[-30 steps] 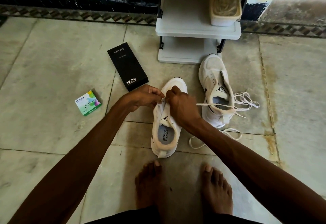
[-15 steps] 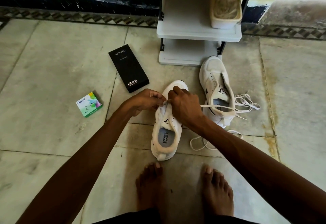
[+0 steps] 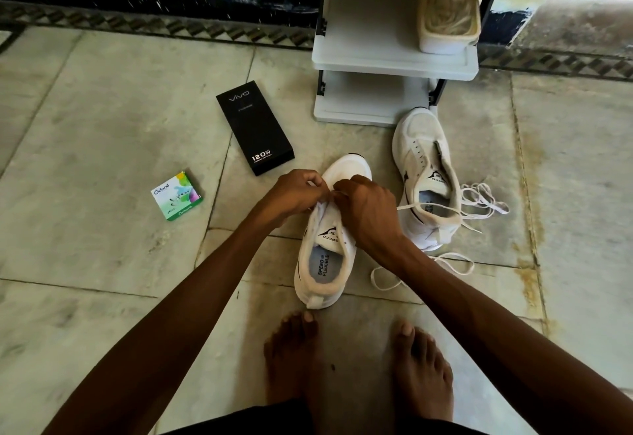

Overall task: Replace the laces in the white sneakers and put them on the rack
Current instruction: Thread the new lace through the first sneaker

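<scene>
A rack is seen beyond the left hand and right hand. One sneaker is kept beneath them, a second sneaker just to their right. A lace is pinched in both hands' curled fingers.

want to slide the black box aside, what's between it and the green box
Only bare floor tile, in the head view, between the black box and green box.

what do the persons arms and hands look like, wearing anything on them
Left arm and right arm are bare as far as the view reaches, no sleeves. Left hand and right hand have no gloves; no watch, band or ring shows on the sides in view.
</scene>
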A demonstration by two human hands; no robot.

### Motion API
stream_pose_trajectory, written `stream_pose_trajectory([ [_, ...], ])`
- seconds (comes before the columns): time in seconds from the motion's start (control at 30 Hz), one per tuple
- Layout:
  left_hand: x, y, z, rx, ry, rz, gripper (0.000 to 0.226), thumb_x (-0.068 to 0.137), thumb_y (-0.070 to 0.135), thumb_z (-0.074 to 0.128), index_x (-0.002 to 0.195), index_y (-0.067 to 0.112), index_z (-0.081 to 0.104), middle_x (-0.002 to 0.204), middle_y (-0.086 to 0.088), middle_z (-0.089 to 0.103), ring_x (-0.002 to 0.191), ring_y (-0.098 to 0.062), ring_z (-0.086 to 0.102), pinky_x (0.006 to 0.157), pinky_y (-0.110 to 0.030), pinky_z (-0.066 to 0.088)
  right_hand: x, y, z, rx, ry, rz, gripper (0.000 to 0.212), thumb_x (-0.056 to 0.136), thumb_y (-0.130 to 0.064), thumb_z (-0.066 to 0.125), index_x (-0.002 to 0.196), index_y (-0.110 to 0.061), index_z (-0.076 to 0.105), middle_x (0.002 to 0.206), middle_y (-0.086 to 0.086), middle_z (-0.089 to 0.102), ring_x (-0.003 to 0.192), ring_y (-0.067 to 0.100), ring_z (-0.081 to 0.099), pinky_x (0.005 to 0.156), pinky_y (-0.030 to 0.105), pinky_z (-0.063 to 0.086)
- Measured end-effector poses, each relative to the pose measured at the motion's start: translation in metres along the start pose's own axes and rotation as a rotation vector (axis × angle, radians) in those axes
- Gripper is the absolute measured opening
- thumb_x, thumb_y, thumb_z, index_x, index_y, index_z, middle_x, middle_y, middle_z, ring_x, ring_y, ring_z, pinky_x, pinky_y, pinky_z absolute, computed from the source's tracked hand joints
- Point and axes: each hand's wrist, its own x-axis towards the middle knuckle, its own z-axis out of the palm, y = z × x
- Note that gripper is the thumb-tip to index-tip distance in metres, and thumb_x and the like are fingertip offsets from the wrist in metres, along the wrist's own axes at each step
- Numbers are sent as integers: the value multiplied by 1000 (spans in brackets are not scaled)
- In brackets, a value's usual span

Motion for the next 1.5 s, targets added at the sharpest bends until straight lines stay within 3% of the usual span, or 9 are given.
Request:
stream_pose_trajectory([
  [0.17, -1, -2, 5, 76, 96, 55, 17, 79, 32, 77, 85, 17, 72, 79, 0, 70, 74, -16, 67, 70, -28, 57, 2, 6, -4, 271, 47, 81, 11, 88, -14, 64, 87, -12, 74, 81, 5, 70, 74, 22, 62, 61, 25, 33],
  [0.23, 1, -3, 5, 76, 121, 51, 8, 78, 25, 77, 82, 19, 74, 82, 0, 71, 80, -18, 69, 75, -31, 58, 2, 6, -7, 352, 70, 137, 10, 88, -12, 65, 87, -11, 75, 83, 4, 73, 74, 18, 64, 61, 17, 30],
  [0.3, 0, -2, 3, 39, 102, 48, 3, 80, 16, 76, 81, 18, 73, 81, 0, 71, 79, -17, 69, 66, -25, 56, 3, 4, -8, 369, 52, 190, 11, 89, -12, 64, 89, -10, 74, 84, 5, 74, 75, 18, 66, 62, 17, 34],
  [0.43, -3, 0, -5, -58, 26, 19, 8, 83, 9, 73, 90, 9, 74, 83, -1, 71, 75, -12, 66, 53, -13, 50, 6, 2, -12, 237, -57, 173, 16, 91, -15, 60, 99, -14, 74, 93, 4, 74, 84, 20, 68, 68, 22, 42],
  [0.57, -4, -3, -6, -109, -23, 11, 2, 84, 12, 72, 86, 12, 73, 85, -4, 71, 77, -14, 67, 58, -17, 50, 10, -2, -15, -33, -130, 70, 19, 93, -18, 55, 102, -15, 71, 97, 8, 70, 87, 29, 66, 72, 35, 51],
  [0.77, -6, -4, -3, -111, 3, 28, 9, 85, 9, 70, 92, 14, 73, 87, -2, 69, 78, -14, 65, 56, -15, 49, 7, -14, -19, -256, -160, -29, 14, 92, -8, 53, 103, -5, 62, 102, 15, 64, 94, 34, 61, 63, 35, 36],
  [0.97, -5, -6, -1, -121, 10, 24, 12, 86, 13, 71, 97, 9, 73, 88, -4, 69, 78, -14, 65, 59, -17, 48, 5, -2, -13, -87, -84, 64, 23, 97, -20, 52, 107, -7, 68, 114, 13, 56, 104, 32, 52, 72, 41, 49],
  [1.27, -6, -7, -3, -140, -4, 33, 3, 86, 12, 71, 85, 15, 72, 83, -2, 70, 76, -13, 65, 59, -16, 49, 2, -11, -5, -190, -74, 49, 15, 94, -19, 53, 97, -10, 66, 95, 10, 62, 86, 33, 61, 63, 36, 39],
  [1.5, -3, -7, -2, -133, 4, 27, 8, 86, 13, 70, 93, 11, 73, 88, -5, 70, 76, -14, 65, 59, -17, 49, 4, -15, -3, -253, -103, 9, 14, 96, -16, 52, 101, -7, 62, 99, 13, 64, 87, 34, 63, 60, 35, 35],
])
